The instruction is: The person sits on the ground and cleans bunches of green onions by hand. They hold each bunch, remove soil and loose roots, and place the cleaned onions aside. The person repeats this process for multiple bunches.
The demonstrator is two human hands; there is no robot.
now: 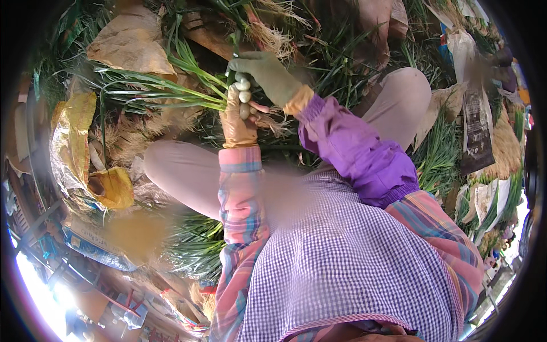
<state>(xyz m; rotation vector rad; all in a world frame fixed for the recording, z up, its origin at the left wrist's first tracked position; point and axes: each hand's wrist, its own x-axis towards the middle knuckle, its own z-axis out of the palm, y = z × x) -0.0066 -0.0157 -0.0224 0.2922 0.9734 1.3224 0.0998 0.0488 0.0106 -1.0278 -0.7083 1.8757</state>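
My left hand (236, 119), in a tan rubber glove, grips a bunch of green onions (201, 96). The long green leaves fan out to the left, and the rounded white bulbs (244, 96) stick out on the right of the fingers. One reddish stem with pale roots (273, 122) shows below the bulbs. My right hand (267, 77), in a pale green glove, is just above the bulbs. Its curled fingers close on a dark green leaf (234, 47) that runs upward from the bunch; the fingertips are partly hidden.
Loose green onions with dry roots (269, 36) lie ahead. Brown sheets (130, 42) and a yellow woven sack (74, 141) lie to the left. A green onion pile (440, 154) and a dark printed bag (477, 132) are on the right. My folded knees (401, 96) flank the work.
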